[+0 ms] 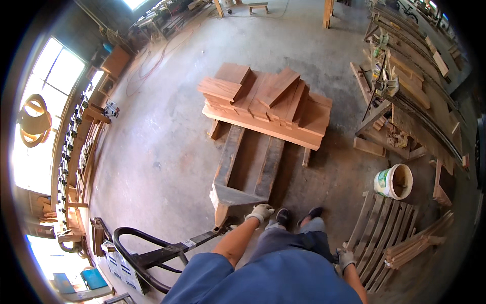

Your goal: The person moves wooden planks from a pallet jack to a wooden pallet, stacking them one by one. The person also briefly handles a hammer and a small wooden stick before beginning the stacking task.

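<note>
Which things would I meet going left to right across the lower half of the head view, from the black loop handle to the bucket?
Black loop handle → left hand → shoes → right hand → bucket.

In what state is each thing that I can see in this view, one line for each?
Left hand: gloved, grip unclear
Right hand: gloved, grip unclear
Pallet jack: forks under the boards
Jack handle: angled to the left
Wooden boards: stacked, some askew
White bucket: upright, open
Wood strips: bunched, lying down
</note>
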Tool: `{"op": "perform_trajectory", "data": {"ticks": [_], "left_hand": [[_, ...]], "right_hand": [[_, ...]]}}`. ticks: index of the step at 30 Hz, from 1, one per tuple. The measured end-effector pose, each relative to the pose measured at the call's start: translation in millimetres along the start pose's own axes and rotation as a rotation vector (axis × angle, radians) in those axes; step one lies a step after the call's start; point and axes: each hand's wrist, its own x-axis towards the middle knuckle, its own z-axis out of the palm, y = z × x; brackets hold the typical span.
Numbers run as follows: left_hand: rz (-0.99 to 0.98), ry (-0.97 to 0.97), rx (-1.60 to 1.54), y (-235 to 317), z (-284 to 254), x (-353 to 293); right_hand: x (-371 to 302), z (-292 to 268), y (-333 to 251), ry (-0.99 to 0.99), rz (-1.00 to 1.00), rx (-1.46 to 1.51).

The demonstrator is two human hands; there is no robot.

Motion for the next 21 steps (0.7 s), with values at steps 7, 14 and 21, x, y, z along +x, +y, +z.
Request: {"op": "perform_trajectory", "data": {"ticks": [7,14,21], "left_hand": [[0.108,-0.159,0.505,-77,28,21],[-0.262,0.007,0.136,4,26,10],[-0.281,0.109,0.064,35,8,49]], "right_hand": [[98,-7,-47,-0.071,-0.048,-0.194],[177,-8,-160,-0.188,-0.06,-0.225],[174,12,-259,-0.184,-0.062,-0.212]]}}
